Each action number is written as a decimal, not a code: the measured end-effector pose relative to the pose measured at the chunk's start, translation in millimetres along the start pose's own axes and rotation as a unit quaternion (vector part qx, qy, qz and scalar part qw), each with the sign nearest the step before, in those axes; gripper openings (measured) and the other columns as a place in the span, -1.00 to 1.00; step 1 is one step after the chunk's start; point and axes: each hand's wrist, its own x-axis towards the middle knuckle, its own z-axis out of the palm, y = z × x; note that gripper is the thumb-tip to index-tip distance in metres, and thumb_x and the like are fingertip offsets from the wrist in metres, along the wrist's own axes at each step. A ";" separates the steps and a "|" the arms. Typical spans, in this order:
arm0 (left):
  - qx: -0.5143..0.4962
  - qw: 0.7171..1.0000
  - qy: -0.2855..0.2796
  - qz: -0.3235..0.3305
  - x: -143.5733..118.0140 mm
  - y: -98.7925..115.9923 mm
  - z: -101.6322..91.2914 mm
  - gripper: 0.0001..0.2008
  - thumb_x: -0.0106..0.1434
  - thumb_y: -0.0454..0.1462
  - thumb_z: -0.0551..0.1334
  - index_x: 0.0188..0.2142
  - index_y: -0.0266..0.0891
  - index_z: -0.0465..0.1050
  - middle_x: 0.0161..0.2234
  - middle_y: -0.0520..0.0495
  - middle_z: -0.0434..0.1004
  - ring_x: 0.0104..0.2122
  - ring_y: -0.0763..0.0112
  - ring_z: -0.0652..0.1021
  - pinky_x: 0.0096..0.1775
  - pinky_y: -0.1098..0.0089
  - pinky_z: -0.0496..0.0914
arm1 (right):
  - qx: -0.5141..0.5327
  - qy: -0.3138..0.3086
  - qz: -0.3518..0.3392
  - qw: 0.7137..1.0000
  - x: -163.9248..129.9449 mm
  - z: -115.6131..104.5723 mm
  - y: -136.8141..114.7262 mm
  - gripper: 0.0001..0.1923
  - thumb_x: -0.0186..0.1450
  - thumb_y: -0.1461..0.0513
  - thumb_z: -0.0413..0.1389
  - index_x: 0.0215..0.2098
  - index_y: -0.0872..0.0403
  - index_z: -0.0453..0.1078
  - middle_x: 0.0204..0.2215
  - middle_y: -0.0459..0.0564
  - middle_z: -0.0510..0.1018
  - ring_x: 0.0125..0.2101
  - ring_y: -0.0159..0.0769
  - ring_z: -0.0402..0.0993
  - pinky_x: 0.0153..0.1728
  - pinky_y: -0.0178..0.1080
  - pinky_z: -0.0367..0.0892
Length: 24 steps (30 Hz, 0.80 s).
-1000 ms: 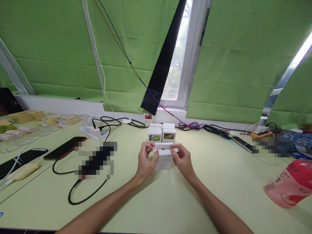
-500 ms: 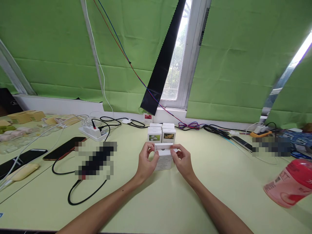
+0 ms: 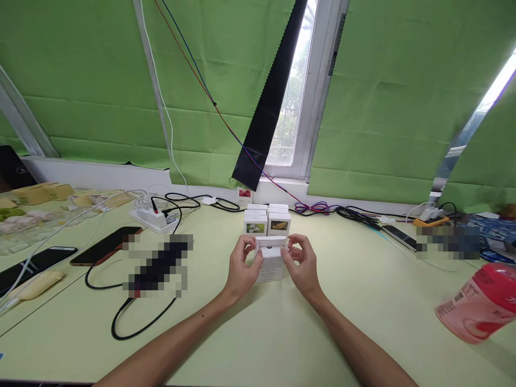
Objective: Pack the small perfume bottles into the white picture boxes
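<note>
A small white cardboard box (image 3: 271, 269) with fine print on its near side stands upright on the table. Its top lid flap is raised at the back. My left hand (image 3: 244, 269) grips the box's left side, thumb at the upper near corner and fingers behind. On the right, my right hand (image 3: 301, 264) pinches the upper right corner by the flap, fingers curled. Just behind stand several white boxes in two columns, the front ones bearing flower pictures: a white-flower box (image 3: 255, 227) and a yellow-flower box (image 3: 279, 226). What lies inside the held box is hidden.
A pink canister with a red lid (image 3: 479, 303) stands at the right. Phones (image 3: 105, 245), a power strip (image 3: 151, 217) and looped black cables lie at the left. Another phone (image 3: 399, 238) and a cable coil (image 3: 360, 216) lie at the back right, below green blinds (image 3: 403, 107).
My right hand's fingers have shifted slightly at the box's upper right corner, where a small side flap now shows beside them. My left hand keeps its grip.
</note>
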 end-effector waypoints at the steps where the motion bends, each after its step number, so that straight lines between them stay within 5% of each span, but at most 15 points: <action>1: 0.001 1.000 -0.001 0.002 -0.1 -0.3 -0.2 -0.86 0.28 -0.28 0.22 -0.31 -0.12 0.23 -0.23 -0.01 0.38 -0.18 0.34 0.46 -0.02 0.29 0.43 | 0.001 -0.002 -0.001 1.000 -0.1 0.2 -0.8 -0.74 0.32 0.11 0.19 -0.08 -0.01 0.31 -0.34 -0.14 0.37 -0.52 -0.43 0.41 -0.51 -0.35 0.32; 12: 0.001 0.999 -0.033 0.025 0.2 -1.8 -1.3 -0.88 0.34 -0.24 0.24 -0.26 -0.13 0.27 -0.22 0.00 0.36 -0.16 0.35 0.44 -0.02 0.31 0.43 | -0.012 -0.035 -0.023 0.999 0.9 -0.1 -5.6 -0.85 0.34 0.12 0.19 -0.22 0.01 0.38 -0.21 -0.05 0.44 -0.43 -0.41 0.41 -0.46 -0.34 0.34; 18: 0.014 0.997 -0.067 0.021 -3.7 -5.3 0.7 -0.91 0.38 -0.20 0.19 -0.18 -0.15 0.35 -0.19 -0.05 0.37 -0.18 0.32 0.46 -0.17 0.39 0.40 | -0.010 -0.036 -0.030 0.999 1.7 -2.0 -3.8 -0.86 0.39 0.15 0.11 -0.24 0.02 0.45 -0.22 -0.01 0.43 -0.30 -0.31 0.46 -0.42 -0.32 0.37; 24: 0.040 0.998 -0.055 0.017 -5.3 -4.5 0.2 -0.86 0.43 -0.20 0.09 -0.20 -0.17 0.37 -0.20 -0.07 0.41 -0.19 0.30 0.48 -0.22 0.37 0.38 | 0.020 -0.031 0.008 0.999 1.1 -0.5 2.5 -0.87 0.37 0.14 0.14 -0.18 0.01 0.36 -0.26 -0.08 0.39 -0.40 -0.39 0.44 -0.48 -0.36 0.32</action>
